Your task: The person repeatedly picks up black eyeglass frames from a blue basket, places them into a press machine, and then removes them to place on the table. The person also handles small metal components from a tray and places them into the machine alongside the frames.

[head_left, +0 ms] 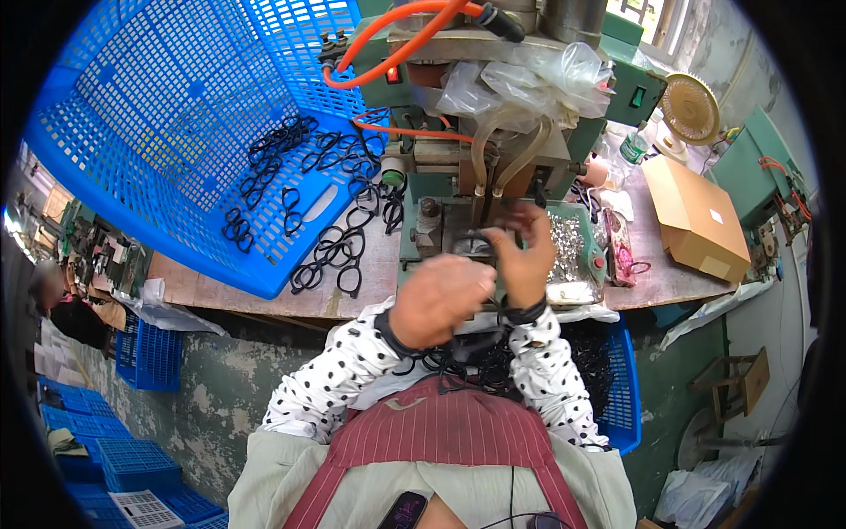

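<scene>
At the front of a green bench machine (423, 187), my left hand (443, 298) is curled closed and slightly blurred. Whatever its fingers hold, if anything, is hidden. My right hand (527, 257) is beside the machine's work spot, its thumb and fingers apart. A dark eyeglass frame (474, 243) shows at that spot, close to the right thumb; whether the thumb touches it I cannot tell. Two clear tubes (520, 159) come down just above. More black eyeglass frames (339, 251) lie loose on the table to the left.
A big blue basket (132, 207) leans over the left side with several frames in it. Small metal parts (567, 242) fill a tray at right, beside a pink case (619, 249) and a cardboard box (696, 220). Another blue basket (624, 388) of frames sits below my hands.
</scene>
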Tool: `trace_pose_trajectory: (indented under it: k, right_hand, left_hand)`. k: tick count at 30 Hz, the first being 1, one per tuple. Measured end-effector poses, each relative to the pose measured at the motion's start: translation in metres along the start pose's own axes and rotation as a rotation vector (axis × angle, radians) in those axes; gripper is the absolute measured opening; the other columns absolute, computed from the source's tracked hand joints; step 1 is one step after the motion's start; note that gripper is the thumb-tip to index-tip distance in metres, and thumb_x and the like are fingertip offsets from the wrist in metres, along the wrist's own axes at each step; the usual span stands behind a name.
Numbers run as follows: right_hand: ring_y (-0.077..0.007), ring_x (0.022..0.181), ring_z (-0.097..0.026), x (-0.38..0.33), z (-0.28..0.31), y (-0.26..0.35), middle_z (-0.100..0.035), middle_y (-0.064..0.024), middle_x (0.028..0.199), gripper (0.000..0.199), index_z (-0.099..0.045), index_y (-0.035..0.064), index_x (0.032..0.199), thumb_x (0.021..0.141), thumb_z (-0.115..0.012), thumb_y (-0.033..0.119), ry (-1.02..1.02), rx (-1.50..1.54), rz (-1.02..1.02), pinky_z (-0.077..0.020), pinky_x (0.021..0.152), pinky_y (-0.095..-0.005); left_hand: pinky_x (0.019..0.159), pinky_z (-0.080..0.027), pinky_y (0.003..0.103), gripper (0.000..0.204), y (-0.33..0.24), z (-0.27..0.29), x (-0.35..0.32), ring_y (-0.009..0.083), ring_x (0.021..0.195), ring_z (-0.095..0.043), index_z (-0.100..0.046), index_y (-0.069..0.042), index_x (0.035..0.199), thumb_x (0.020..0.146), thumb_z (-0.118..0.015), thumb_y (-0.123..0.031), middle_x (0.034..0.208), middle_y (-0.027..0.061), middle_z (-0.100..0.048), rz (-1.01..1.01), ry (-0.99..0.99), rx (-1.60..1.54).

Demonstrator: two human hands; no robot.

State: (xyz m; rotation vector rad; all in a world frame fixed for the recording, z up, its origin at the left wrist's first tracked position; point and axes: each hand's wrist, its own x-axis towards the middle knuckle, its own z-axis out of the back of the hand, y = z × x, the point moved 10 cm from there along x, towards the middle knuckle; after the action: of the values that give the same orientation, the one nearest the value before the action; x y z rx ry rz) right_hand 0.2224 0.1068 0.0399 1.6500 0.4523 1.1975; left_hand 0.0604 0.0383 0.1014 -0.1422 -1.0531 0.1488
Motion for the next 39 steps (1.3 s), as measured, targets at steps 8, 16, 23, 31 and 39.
trace_pose_trajectory:
  k: [8, 16, 23, 31, 39]
  right_hand:
    - [-0.029, 0.088, -0.061, 0.022, 0.143, -0.112, -0.069, -0.0068, 0.093, 0.029, -0.066, 0.0139, 0.101, 0.076, -0.075, 0.025, -0.092, -0.937, -0.182, -0.0452, 0.078, -0.0406]
    - [-0.0245, 0.11, -0.051, 0.006, 0.102, -0.092, -0.065, 0.001, 0.109, 0.015, -0.07, 0.0163, 0.081, 0.073, -0.076, 0.028, 0.031, -1.144, 0.118, -0.0352, 0.089, -0.0515]
    - [-0.0214, 0.086, -0.059, 0.008, 0.127, -0.097, -0.067, -0.0005, 0.081, 0.013, -0.07, 0.0159, 0.083, 0.079, -0.073, 0.028, -0.147, -0.904, 0.091, -0.0399, 0.078, -0.0395]
    - [-0.023, 0.083, -0.06, 0.005, 0.121, -0.087, -0.067, -0.0005, 0.081, 0.008, -0.068, 0.0163, 0.088, 0.082, -0.07, 0.022, -0.168, -0.965, 0.164, -0.041, 0.077, -0.0399]
    - [-0.0226, 0.081, -0.06, 0.001, 0.131, -0.092, -0.067, -0.0014, 0.079, 0.01, -0.073, 0.0185, 0.088, 0.077, -0.074, 0.017, -0.238, -0.913, 0.181, -0.0428, 0.075, -0.039]
  left_hand:
    - [0.095, -0.049, 0.044, 0.045, 0.0, -0.039, -0.006, 0.029, 0.105, -0.061, -0.058, -0.003, 0.12, 0.076, -0.063, -0.001, 0.123, 0.0135, -0.059, -0.031, 0.155, -0.004]
    - [0.096, -0.049, 0.046, 0.049, 0.005, -0.041, -0.012, 0.0294, 0.106, -0.06, -0.056, -0.003, 0.123, 0.075, -0.062, 0.001, 0.125, 0.0131, -0.058, -0.008, 0.165, 0.029]
    - [0.101, -0.04, 0.045, 0.045, -0.005, -0.029, -0.021, 0.024, 0.113, -0.057, -0.058, -0.009, 0.125, 0.08, -0.063, -0.008, 0.127, 0.009, -0.058, 0.034, 0.109, 0.201]
    - [0.068, -0.047, 0.044, 0.01, 0.116, 0.072, -0.16, 0.0359, 0.077, -0.06, -0.062, -0.004, 0.091, 0.088, -0.062, -0.014, 0.085, 0.0148, -0.062, 0.799, -0.045, 0.749]
    - [0.073, -0.044, 0.048, 0.026, 0.182, 0.126, -0.234, 0.0329, 0.098, -0.054, -0.065, -0.013, 0.089, 0.082, -0.067, -0.037, 0.101, 0.0083, -0.057, 1.274, 0.289, 1.2]
